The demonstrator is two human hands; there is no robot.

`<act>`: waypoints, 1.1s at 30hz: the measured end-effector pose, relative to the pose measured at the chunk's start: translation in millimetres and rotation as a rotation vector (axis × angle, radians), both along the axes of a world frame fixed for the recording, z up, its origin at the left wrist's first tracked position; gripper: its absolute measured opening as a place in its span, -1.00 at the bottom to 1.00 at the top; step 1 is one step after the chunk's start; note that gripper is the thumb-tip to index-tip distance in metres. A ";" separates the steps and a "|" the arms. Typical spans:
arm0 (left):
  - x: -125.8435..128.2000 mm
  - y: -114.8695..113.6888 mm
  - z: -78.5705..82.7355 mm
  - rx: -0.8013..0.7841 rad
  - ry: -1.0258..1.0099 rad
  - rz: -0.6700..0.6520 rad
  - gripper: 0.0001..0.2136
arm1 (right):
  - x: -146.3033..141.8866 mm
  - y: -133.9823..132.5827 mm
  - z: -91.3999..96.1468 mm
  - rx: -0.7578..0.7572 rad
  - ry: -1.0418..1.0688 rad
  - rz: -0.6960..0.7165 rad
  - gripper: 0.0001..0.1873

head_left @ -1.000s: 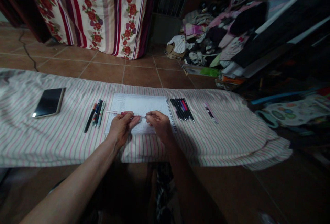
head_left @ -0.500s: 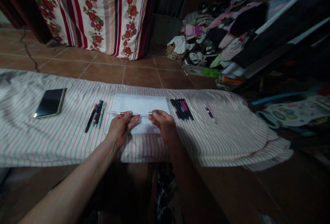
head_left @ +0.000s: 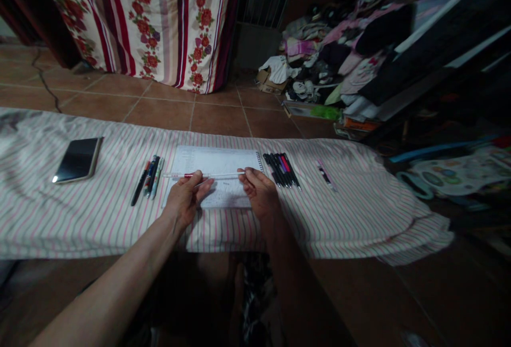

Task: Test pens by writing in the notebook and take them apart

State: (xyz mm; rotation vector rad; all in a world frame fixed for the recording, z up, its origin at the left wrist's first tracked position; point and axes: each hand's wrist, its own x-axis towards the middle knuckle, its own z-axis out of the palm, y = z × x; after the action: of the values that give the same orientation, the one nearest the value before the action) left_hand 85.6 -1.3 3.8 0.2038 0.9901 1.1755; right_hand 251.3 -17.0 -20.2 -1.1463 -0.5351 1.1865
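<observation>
A red-and-white pen [head_left: 172, 175] is pinched in the left hand [head_left: 187, 191] above the spiral notebook [head_left: 219, 156], with a thin pale refill [head_left: 225, 175] stretching across to the right hand [head_left: 261, 190], whose thumb and fingertips grip its end. Dark pens [head_left: 284, 170] lie just beside the notebook's spiral edge, and a smartphone [head_left: 77, 159] farther left on the striped cloth [head_left: 343, 208].

One flat dark-screened phone [head_left: 78, 159]. One white spiral-bound paper notebook [head_left: 219, 156]. Four mixed-colour slim pens [head_left: 153, 178], left bunch. Mostly black slim pens [head_left: 283, 170], right bunch: several, exact count unclear. One slim red-and-white pen [head_left: 180, 175]. One pink-and-black slim stick [head_left: 326, 175].
</observation>
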 end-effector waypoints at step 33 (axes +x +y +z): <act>28.2 -2.5 1.7 0.065 0.149 -0.141 -0.92 | -19.2 -4.2 12.0 -0.025 0.088 0.153 -0.79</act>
State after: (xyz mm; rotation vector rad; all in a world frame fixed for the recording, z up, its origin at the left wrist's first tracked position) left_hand 113.8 -3.8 5.5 0.4120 1.0503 1.0756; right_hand 232.2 -21.2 -8.2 -1.0843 -0.5495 1.3726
